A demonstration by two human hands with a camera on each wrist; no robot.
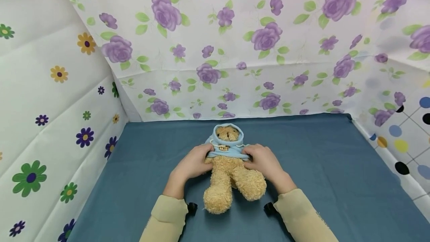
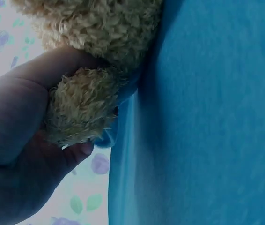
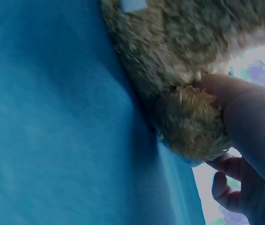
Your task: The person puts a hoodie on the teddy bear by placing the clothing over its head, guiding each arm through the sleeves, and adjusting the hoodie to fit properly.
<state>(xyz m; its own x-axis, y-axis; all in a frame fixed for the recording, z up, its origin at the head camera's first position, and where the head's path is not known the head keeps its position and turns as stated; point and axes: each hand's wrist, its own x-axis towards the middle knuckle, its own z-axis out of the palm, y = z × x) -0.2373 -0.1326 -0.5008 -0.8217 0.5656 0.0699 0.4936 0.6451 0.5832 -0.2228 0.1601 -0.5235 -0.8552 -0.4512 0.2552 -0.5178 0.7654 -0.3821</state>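
Note:
A curly tan teddy bear (image 1: 228, 167) lies on its back, legs toward me. Its light blue hoodie (image 1: 226, 149) has a small bear motif and a drawstring, and the raised hood frames the face, hiding the ears. My left hand (image 1: 195, 163) grips the bear's side at the hoodie's hem. On the opposite side my right hand (image 1: 264, 163) does likewise. In the left wrist view, a furry paw (image 2: 83, 108) sits between thumb and fingers. The right wrist view has the other paw (image 3: 193, 124) held the same way, with a white tag (image 3: 133, 4) on the fur above.
A blue cloth (image 1: 151, 137) covers the table under the bear. Behind it hangs a white sheet with purple roses (image 1: 208, 74). Flowered sheeting (image 1: 60, 122) stands along the left side, and dotted sheeting (image 1: 406, 141) borders the right.

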